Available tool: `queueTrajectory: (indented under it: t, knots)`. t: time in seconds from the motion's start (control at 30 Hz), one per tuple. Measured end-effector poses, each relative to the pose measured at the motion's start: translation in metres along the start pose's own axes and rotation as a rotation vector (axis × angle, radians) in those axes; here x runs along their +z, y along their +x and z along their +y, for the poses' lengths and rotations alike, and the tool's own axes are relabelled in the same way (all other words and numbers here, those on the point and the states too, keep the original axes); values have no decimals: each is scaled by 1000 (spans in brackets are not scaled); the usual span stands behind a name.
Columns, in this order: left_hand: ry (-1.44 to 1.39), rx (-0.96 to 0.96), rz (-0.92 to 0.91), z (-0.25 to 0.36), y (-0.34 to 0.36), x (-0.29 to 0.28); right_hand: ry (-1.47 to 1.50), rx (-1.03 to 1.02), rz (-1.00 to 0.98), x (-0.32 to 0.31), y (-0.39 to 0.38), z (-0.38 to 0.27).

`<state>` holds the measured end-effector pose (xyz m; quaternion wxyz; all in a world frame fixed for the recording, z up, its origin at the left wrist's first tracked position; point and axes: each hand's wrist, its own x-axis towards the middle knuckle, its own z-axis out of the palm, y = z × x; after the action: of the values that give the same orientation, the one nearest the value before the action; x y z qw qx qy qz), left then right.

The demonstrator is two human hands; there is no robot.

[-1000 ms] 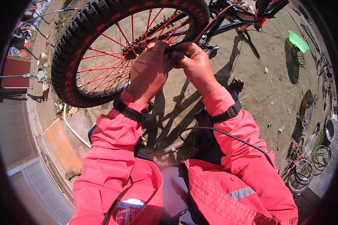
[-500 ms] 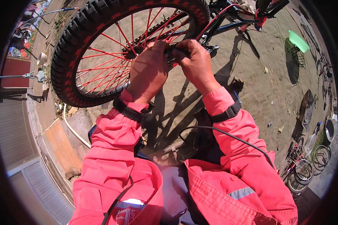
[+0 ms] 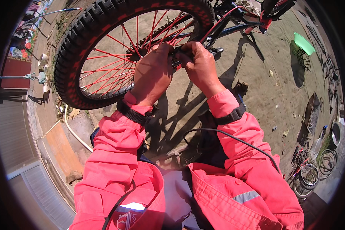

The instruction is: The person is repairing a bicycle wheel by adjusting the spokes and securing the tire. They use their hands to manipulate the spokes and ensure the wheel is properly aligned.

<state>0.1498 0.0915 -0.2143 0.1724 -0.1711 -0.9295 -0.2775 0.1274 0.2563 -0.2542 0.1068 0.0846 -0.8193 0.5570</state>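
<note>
A bicycle wheel with a black knobbly tyre (image 3: 67,73) and red spokes (image 3: 111,57) fills the upper left, joined to a dark bicycle frame (image 3: 234,28). My left hand (image 3: 153,74) is at the wheel's near side by the hub, its fingers curled and pinched at a small dark part. Beside it, my right hand (image 3: 199,67) pinches thumb against forefinger at the same spot. The fingertips of both hands nearly meet, and they hide most of what lies between them. Behind them the chain (image 3: 166,27) runs toward the hub.
A green basin (image 3: 304,43) on a black wire crate stands at the right. Several loose wheels and a small bicycle (image 3: 307,174) lie at the lower right. A pale hose (image 3: 74,132) and an orange-brown board (image 3: 63,151) are at the left. A black cable (image 3: 237,142) crosses my right sleeve.
The wheel appears shifted very slightly to the right in the picture. Both hands keep nearly the same place and pinch.
</note>
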Motion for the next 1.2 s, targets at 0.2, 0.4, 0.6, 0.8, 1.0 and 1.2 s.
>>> queueTrajectory:
  t: [0.2, 0.4, 0.6, 0.8, 1.0, 1.2]
  knots:
    - [-17, -9, -4, 1, -1, -1, 104, 79, -21, -1, 0, 11]
    - [-55, 59, 57, 1, 1, -1, 311, 519, -150, -26, -5, 20]
    - [-50, 60, 49, 1, 1, -1, 668, 800, -295, -21, -12, 23]
    - [-72, 69, 54, 0, 1, -1, 748, 714, -287, -20, -13, 23]
    - [-83, 60, 43, -1, 1, -1, 689, 608, -189, -29, -18, 12]
    - [-72, 53, 45, 1, 1, -2, 911, 560, -221, -37, -19, 2]
